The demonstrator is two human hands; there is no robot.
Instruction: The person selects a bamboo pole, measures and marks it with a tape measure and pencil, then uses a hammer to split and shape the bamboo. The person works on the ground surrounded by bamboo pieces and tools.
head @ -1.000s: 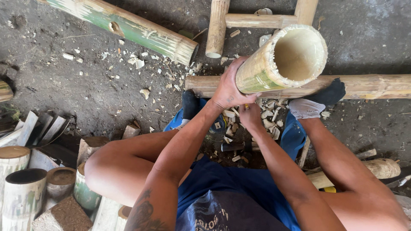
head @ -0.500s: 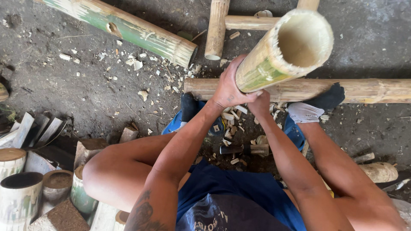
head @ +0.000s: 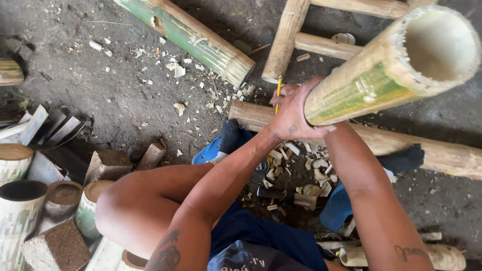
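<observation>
My left hand [head: 293, 114] is clamped around a thick hollow bamboo tube [head: 361, 93], green and yellow, whose open end [head: 442, 45] tilts up towards the camera at the upper right. A thin yellow pencil [head: 277, 94] stands upright beside the left knuckles. My right forearm [head: 351, 165] runs up under the tube. The right hand is hidden behind the left hand and the tube, so its grip cannot be seen. I sit with knees bent, feet in dark socks [head: 231, 135] on blue sandals [head: 208, 153].
A long bamboo pole [head: 442, 153] lies across the dirt floor under the tube. A green pole [head: 196, 37] and a bamboo frame [head: 286, 42] lie beyond. Cut bamboo sections [head: 20, 200] and wood blocks [head: 108, 163] stand at left. Chips and a short dark tool [head: 281, 194] lie between my legs.
The tube's open end has risen closer to the camera. My right hand has moved from below the tube up behind it, and the pencil now shows by the left hand.
</observation>
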